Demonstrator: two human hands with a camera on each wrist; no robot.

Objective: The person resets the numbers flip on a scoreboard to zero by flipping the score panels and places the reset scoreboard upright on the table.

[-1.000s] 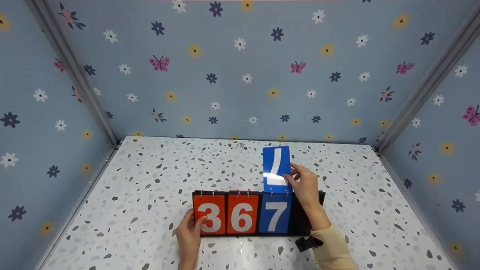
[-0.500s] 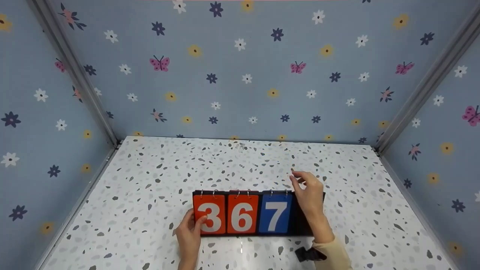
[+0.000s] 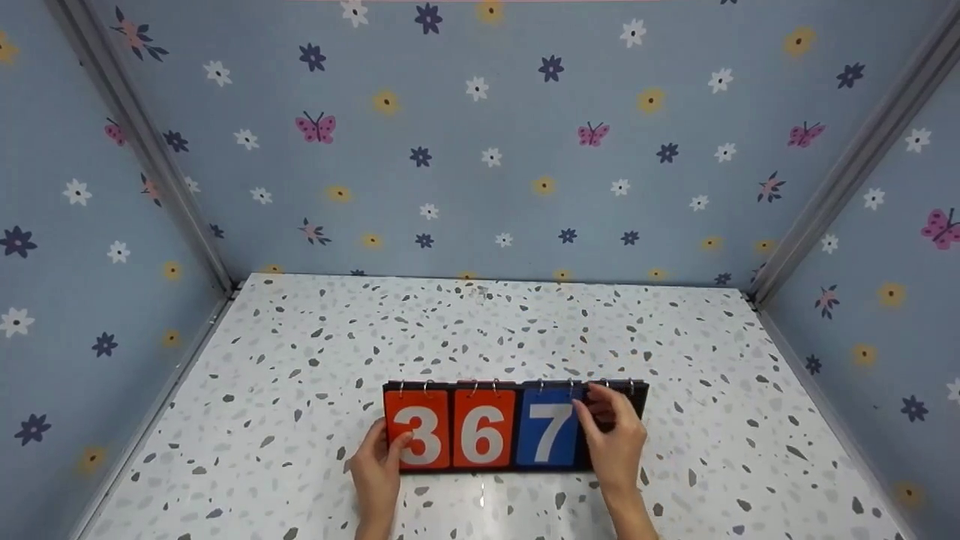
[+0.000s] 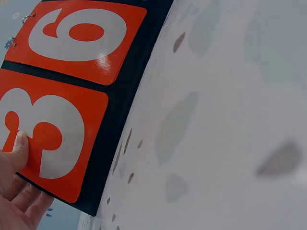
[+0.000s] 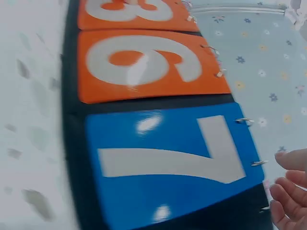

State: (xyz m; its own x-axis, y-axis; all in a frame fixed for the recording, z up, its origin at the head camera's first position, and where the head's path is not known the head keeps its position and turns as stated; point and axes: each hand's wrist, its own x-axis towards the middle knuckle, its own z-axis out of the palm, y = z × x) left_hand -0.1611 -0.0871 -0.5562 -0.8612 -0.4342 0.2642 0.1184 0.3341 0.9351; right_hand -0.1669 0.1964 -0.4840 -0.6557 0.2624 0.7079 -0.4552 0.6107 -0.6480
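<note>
A black tabletop flip scoreboard (image 3: 584,451) stands with red cards 3 (image 3: 421,427) and 6 (image 3: 484,427) and a blue card 7 (image 3: 549,431) hung from metal rings along its top. My left hand (image 3: 377,469) grips its left end, the thumb (image 4: 20,146) over the front of card 3 and the other fingers behind the board. Close by the upper right corner of the blue card is my right hand (image 3: 619,442), fingers loosely bent with nothing between them. In the right wrist view its fingertips (image 5: 283,160) are beside the rings. This hand covers much of the board's black right end.
The scoreboard is on a white speckled tabletop (image 3: 360,337). Blue panels (image 3: 480,202) printed with flowers and butterflies close in the back and both sides, with grey metal posts (image 3: 142,150) at the corners.
A second blue card, held upright by my right hand a second ago, has gone over the top out of sight. The right hand, then empty, has lowered to the board's front. The left hand keeps its grip.
</note>
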